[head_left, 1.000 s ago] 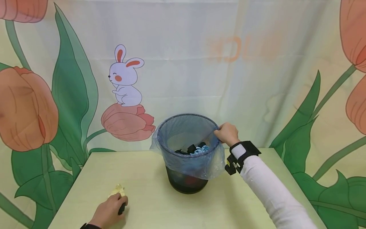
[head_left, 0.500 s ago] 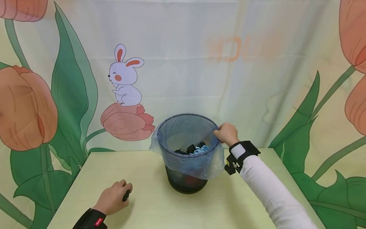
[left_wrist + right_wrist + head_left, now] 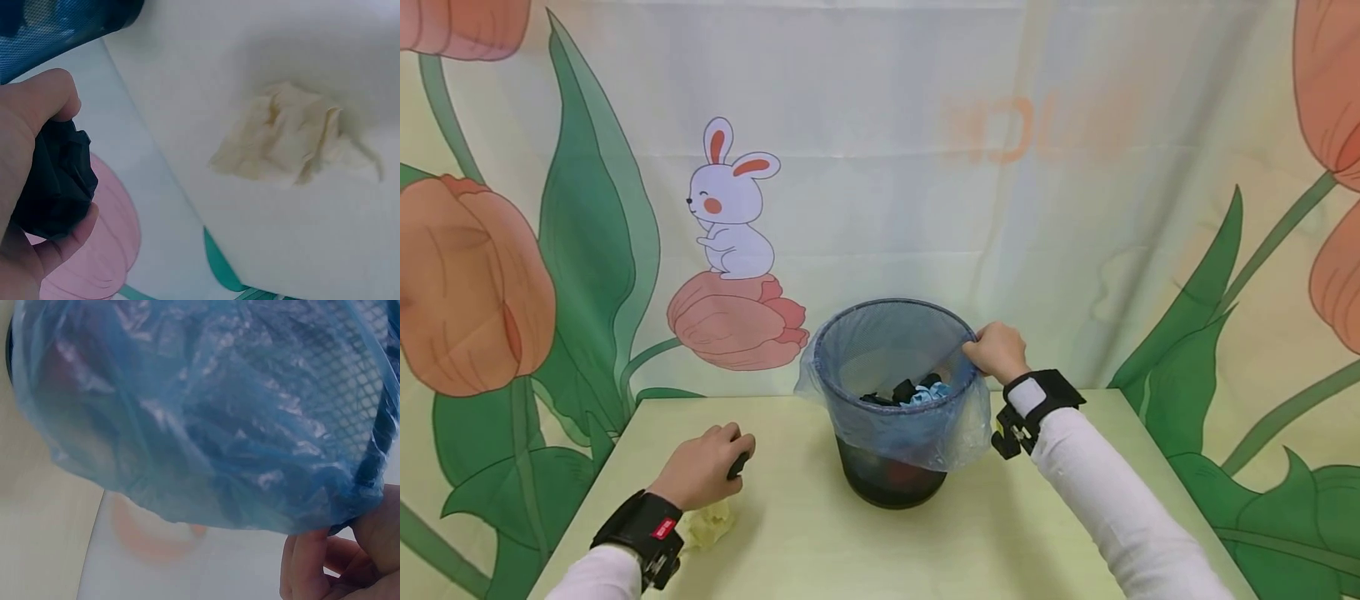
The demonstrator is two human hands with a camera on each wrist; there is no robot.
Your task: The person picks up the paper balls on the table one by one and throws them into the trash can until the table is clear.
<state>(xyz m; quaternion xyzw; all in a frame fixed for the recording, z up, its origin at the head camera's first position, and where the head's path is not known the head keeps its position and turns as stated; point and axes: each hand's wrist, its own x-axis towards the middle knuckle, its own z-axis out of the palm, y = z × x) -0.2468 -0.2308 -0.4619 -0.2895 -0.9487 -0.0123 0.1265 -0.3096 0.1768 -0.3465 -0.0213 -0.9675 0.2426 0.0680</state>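
My left hand (image 3: 707, 467) is raised over the table at the left and grips a crumpled black ball (image 3: 56, 178), apparently paper, between thumb and fingers. Below that hand, a crumpled pale yellow paper (image 3: 709, 525) lies on the table, also plain in the left wrist view. At the middle stands a dark mesh wastebasket (image 3: 887, 483) lined with a thin blue plastic bag (image 3: 206, 425) folded over its rim. My right hand (image 3: 997, 352) pinches the rim and bag at the right side. Inside the basket sit black and light blue crumpled pieces (image 3: 925, 392).
The pale table (image 3: 805, 550) reaches back to a hanging cloth (image 3: 880, 167) printed with tulips and a rabbit. The basket stands upright near the table's back edge. Each wrist wears a black strap with a small camera.
My left hand has risen and moved away from me with the black ball, off the yellow paper, which now shows beneath it. The right hand and basket stay in place.
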